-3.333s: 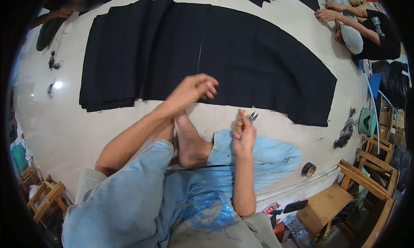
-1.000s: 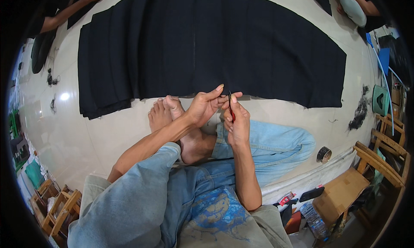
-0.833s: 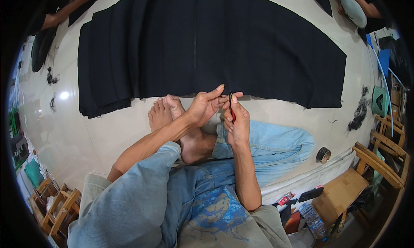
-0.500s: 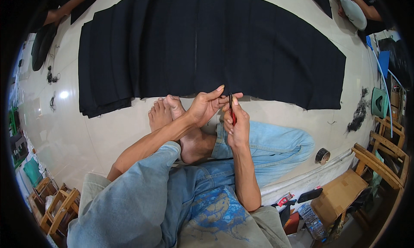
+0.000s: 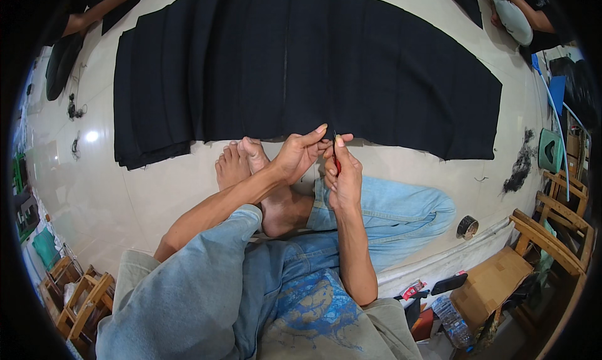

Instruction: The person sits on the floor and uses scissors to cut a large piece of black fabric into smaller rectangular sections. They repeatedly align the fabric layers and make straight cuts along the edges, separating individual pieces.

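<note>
A long panel of black fabric (image 5: 263,65) with lengthwise seams or folds lies across the floor in front of me. Thumb and fingers of my left hand (image 5: 297,156) are closed on its near edge, just right of my bare foot. Close beside it, my right hand (image 5: 344,178) grips small red-handled thread snips (image 5: 337,164). Their dark, thin tips point away from me at the fabric's edge, between the two hands. Whether a thread lies between the blades is too small to tell. At the left end the fabric is stacked in several folded layers.
Dark thread scraps (image 5: 519,166) lie on the tiled floor at right, more at left. A roll of tape (image 5: 467,226) sits beyond my knee. Wooden frames (image 5: 552,241), a cardboard box (image 5: 492,281) and plastic bottles (image 5: 453,322) stand lower right. Other people's arms show at both upper corners.
The snips have turned slightly in my right hand, so less of the red handle shows. My left hand keeps its place on the fabric edge.
</note>
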`<state>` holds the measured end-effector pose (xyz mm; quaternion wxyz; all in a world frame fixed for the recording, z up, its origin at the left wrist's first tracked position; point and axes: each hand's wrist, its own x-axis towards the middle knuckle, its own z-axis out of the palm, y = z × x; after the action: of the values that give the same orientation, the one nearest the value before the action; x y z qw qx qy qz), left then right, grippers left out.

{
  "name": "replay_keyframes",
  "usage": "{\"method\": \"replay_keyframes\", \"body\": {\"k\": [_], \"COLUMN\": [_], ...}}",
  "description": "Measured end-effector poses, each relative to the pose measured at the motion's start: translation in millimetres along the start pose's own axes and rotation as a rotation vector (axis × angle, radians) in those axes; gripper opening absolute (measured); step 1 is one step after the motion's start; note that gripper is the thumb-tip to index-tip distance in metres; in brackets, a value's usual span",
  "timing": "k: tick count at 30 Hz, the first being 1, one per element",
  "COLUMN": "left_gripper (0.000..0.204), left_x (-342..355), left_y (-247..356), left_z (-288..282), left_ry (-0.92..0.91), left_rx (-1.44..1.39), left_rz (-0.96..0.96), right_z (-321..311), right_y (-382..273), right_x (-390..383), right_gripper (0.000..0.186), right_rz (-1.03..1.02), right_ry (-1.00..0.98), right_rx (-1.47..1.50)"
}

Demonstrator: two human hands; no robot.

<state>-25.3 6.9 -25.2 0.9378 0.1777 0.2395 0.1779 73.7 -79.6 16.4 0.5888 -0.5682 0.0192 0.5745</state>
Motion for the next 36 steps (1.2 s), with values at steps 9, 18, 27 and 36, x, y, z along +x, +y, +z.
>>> {"method": "replay_keyframes", "body": {"k": [9,18,27,36], "left_gripper": [0.047,0.034,0.027,0.047], "left_x": [0.0,2.1,1.3,42.6], "left_y": [-1.0,-3.7,-2.0,-33.4], "left_z": [2.6,-5.7,-4.2,29.3], "left_ry": [0.031,0.054,0.144,0.059], "left_rx": [-0.019,-0.169,-0.141,0.068], "left_rz": [0.022,0.041,0.150,-0.038], "right_z": [2.3,-10.2,-55.5,-28.6], "right_y": [-1.2,8.2,-1.7,-34.5], "right_x": [1.5,-19.7,38.4,27.3], "right_gripper": [0.039,0.046,0.038,0.037], "right_rz": [0.030,-0.022,-0.066,-0.305], "right_ry": [0.049,0.005,0.146,0.291], "right_rx": [-0.030,0.052,0.499,0.156]}}
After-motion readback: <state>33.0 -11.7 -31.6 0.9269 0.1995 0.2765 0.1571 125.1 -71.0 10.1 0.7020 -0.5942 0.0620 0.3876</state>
